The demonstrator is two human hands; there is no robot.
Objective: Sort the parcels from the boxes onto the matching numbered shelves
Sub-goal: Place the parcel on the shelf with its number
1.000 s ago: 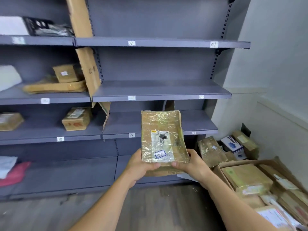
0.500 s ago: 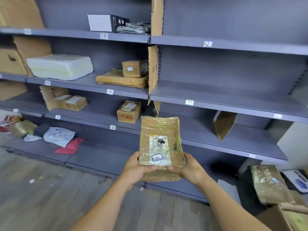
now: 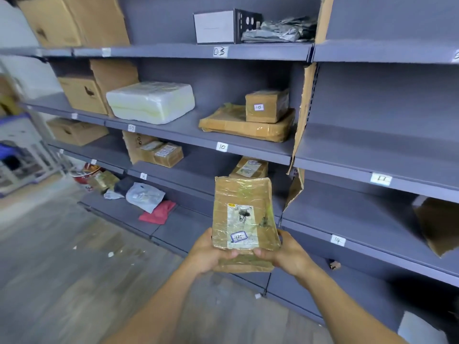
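**One parcel marked 15, held nearly upright in both grips before the shelves**

The parcel (image 3: 244, 214) is in the lower centre of the frame, in the air in front of the grey shelving (image 3: 372, 150), and it touches no shelf. It is a flat brown package wrapped in clear tape. Its long axis runs from bottom to top of the frame, nearly upright. The broad face with the white label looks toward the camera. The small tag with the number 15 (image 3: 238, 236) sits near the lower end.

The left grip (image 3: 211, 254) holds the lower left corner and the right grip (image 3: 288, 254) holds the lower right corner. Both are clenched on the parcel. The thumbs lie on the front face, close to each other, and the other fingers go behind it, mostly hidden.

There is one parcel in the hands, with two grips on it. On the shelving I can read four number tags surely: 03 (image 3: 219, 51), 10 (image 3: 221, 147), 11 (image 3: 380, 179) and 14 (image 3: 337, 240). Above tag 10 there are two brown parcels, a small box (image 3: 267, 105) resting on a flat package (image 3: 246, 127). One white wrapped parcel (image 3: 151, 101) lies left of them on the same shelf. One more brown box (image 3: 249, 167) shows just above the top edge of the held parcel.
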